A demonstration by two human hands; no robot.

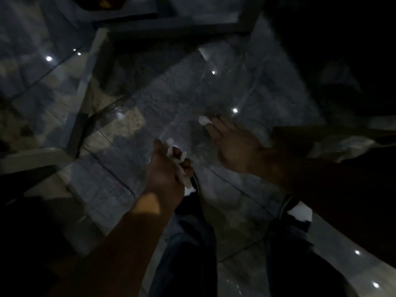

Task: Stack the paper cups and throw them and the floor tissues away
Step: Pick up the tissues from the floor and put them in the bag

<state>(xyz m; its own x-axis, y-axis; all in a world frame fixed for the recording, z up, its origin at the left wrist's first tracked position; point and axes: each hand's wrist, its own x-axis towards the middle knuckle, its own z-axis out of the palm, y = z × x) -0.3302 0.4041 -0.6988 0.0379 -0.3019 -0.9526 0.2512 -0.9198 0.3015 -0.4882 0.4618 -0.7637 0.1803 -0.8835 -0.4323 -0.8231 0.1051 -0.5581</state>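
White tissues crumpled in left hand — another at right fingertips.

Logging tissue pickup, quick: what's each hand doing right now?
Left hand: closed on crumpled tissues.
Right hand: fingers extended, fingertips at a small tissue on the floor; grip cannot be told.

Head view very dim, underexposed; right side and lower left corner nearly black. Glossy grey marbled floor tiles carry small white point-light reflections, the brightest left of centre and mid-frame. A warm light patch falls across the bare left forearm. Overall soft, motion-blurred, grainy; straight lines bow near edges.
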